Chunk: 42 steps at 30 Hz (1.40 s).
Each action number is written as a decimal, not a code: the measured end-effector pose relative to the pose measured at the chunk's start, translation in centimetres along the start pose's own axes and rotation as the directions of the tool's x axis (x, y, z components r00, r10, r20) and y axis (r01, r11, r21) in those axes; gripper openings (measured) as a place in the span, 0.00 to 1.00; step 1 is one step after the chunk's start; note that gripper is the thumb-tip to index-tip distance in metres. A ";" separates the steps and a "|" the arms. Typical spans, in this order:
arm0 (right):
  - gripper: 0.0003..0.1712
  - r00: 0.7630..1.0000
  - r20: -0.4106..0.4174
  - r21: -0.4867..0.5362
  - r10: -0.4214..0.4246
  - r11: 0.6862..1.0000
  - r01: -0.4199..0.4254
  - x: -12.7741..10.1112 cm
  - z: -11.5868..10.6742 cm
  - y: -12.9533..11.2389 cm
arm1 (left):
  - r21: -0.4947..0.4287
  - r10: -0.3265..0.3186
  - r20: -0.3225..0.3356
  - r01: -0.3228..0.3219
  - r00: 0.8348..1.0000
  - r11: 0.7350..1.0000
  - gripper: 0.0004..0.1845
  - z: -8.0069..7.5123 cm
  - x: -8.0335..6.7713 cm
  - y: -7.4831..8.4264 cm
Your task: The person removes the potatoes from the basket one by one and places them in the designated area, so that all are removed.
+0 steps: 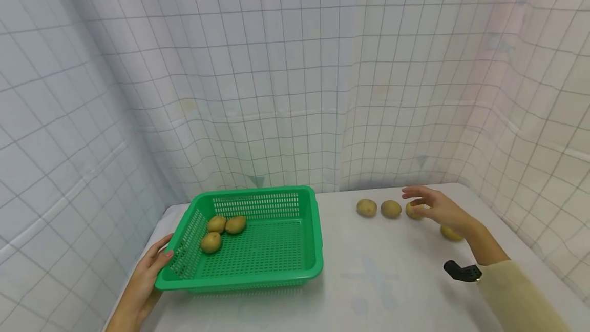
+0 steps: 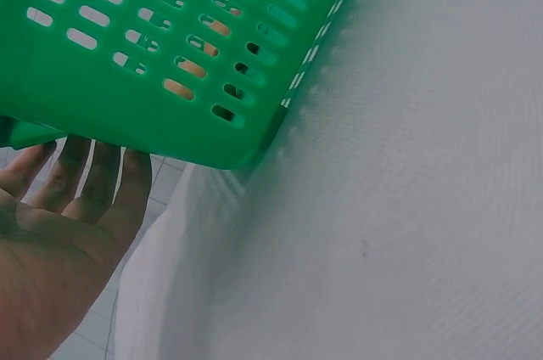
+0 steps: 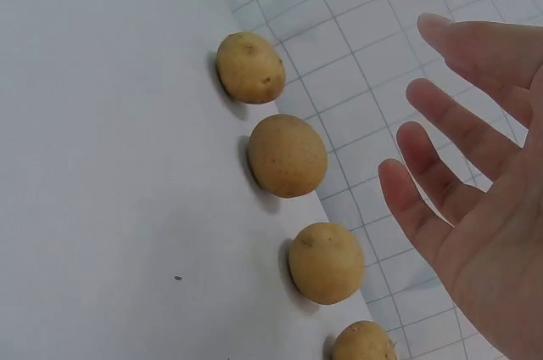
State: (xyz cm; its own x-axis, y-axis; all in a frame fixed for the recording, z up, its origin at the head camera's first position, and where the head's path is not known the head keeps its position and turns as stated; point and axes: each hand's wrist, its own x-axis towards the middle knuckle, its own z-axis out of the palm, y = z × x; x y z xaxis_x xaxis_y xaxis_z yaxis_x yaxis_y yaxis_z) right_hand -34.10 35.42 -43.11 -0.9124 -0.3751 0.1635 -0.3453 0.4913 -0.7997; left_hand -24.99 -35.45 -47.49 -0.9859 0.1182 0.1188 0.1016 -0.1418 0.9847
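At the left, my left hand (image 1: 146, 270) grips the left rim of a green plastic basket (image 1: 249, 282), its thumb over the edge. In the left wrist view the fingers (image 2: 125, 194) lie against the basket's perforated wall (image 2: 102, 80). Three potatoes (image 1: 211, 243) sit together inside, toward its left end. On the right, my right hand (image 1: 440, 211) hovers over the row of potatoes with fingers spread, holding nothing. It partly covers one potato (image 1: 410, 211), and another potato (image 1: 449, 233) lies beneath the wrist. Two more potatoes (image 1: 366, 208) rest to the hand's left.
A white cloth covers the table (image 1: 359, 270). Grid-patterned curtains (image 1: 304, 91) hang right behind the table and along both sides. A black strap piece (image 1: 462, 272) juts from the right sleeve (image 1: 518, 296). The row of potatoes lies near the table's far edge.
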 end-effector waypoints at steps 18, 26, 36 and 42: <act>0.31 0.997 0.070 0.089 -0.011 0.996 0.005 1.7 4.1 -0.4 | -0.005 -0.012 -0.022 0.012 1.000 1.000 0.21 -0.2 -0.3 0.3; 0.30 0.992 0.111 0.041 -0.051 0.998 0.047 2.9 5.3 -1.8 | -0.028 0.022 -0.005 -0.022 1.000 0.999 0.19 -0.1 -0.5 0.0; 0.31 0.980 0.178 0.071 -0.087 0.995 0.075 4.2 6.1 -3.2 | -0.016 0.026 -0.003 -0.026 1.000 1.000 0.20 0.0 -0.4 0.0; 0.29 0.973 0.203 0.064 -0.112 0.993 0.101 5.2 6.7 -4.0 | -0.009 0.008 -0.011 -0.008 1.000 1.000 0.21 0.3 -0.2 0.1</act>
State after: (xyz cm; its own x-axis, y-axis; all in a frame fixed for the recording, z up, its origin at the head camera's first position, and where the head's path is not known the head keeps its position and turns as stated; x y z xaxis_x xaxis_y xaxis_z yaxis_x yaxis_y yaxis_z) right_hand -35.95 26.19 -42.92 -0.8040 -0.5798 0.1316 -0.4212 0.3992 -0.8144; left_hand -24.79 -35.19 -47.41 -0.9863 0.1066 0.1256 0.1086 -0.1520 0.9824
